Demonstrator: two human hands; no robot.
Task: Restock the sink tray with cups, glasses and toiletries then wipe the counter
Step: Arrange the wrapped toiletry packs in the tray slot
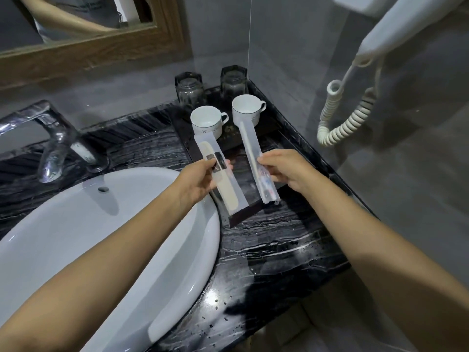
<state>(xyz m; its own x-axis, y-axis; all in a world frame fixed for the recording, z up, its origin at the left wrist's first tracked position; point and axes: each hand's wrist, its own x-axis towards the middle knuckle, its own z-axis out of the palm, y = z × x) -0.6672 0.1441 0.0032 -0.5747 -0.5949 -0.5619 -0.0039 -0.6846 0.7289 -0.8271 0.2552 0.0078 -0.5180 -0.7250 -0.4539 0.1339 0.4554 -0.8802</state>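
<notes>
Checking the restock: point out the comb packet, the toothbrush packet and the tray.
comb packet [229, 193], head view, on the comb below the left hand's grip.
toothbrush packet [248, 137], head view, on its upper half, above the right hand.
tray [245, 215], head view, on its near rim.

Mid-frame, the tray [271, 128] sits on the counter [266, 250], right of the sink [76, 237]. Two glasses [189, 91] stand at its upper end, two cups [206, 121] just below them. Faucet [48, 138] at left.

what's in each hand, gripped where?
Left hand: comb packet, pinched mid-length. Right hand: toothbrush packet, pinched at its side edge, past the middle.
</notes>
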